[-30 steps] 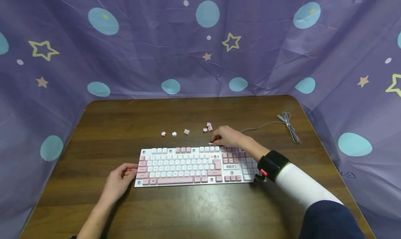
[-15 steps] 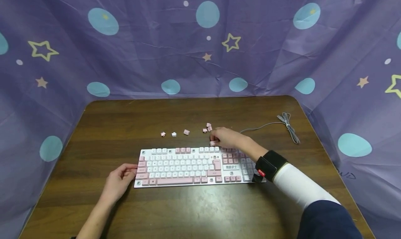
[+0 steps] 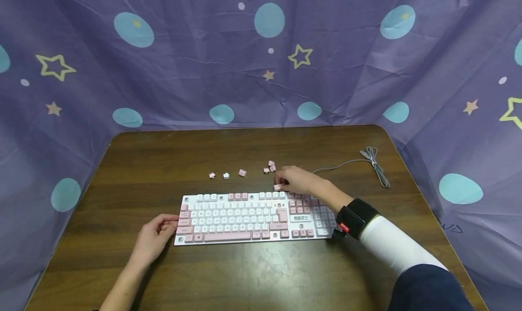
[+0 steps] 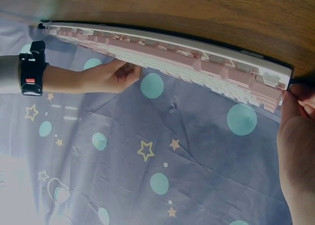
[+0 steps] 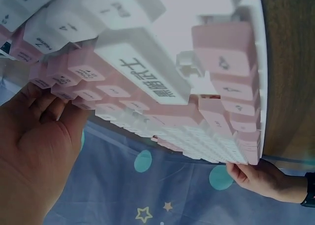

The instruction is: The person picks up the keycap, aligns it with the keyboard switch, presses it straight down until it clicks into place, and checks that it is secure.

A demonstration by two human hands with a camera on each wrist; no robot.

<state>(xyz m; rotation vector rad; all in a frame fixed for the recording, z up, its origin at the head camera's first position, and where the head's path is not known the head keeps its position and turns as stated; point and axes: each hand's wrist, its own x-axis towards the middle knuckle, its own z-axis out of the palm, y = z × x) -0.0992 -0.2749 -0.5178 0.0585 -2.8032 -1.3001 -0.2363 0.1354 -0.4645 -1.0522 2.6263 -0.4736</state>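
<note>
A white and pink keyboard (image 3: pixel 240 235) lies on the wooden table. At its left edge, my left hand (image 3: pixel 152 238) grips the side between thumb and fingers; the left wrist view also shows this hand (image 4: pixel 300 151) at the keyboard's corner. My right hand (image 3: pixel 299 180) is at the back edge, right of the middle, with its fingertips pinching a pale pink keycap (image 3: pixel 278 187). In the right wrist view the fingertips of the right hand (image 5: pixel 44 141) are hidden behind the keys. Several keys are off the board, leaving bare switch spots.
Behind the keyboard lie loose keycaps: pink ones (image 3: pixel 242 172) and a white one (image 3: pixel 226 176), with a small pink cluster (image 3: pixel 272 167) near my right hand. A bundled grey USB cable (image 3: pixel 377 166) lies at the right back. A purple curtain (image 3: pixel 195 75) borders the table.
The keycap at my right fingertips has shifted slightly right and shows more of itself than a second ago. My left hand stays at the keyboard's left edge.
</note>
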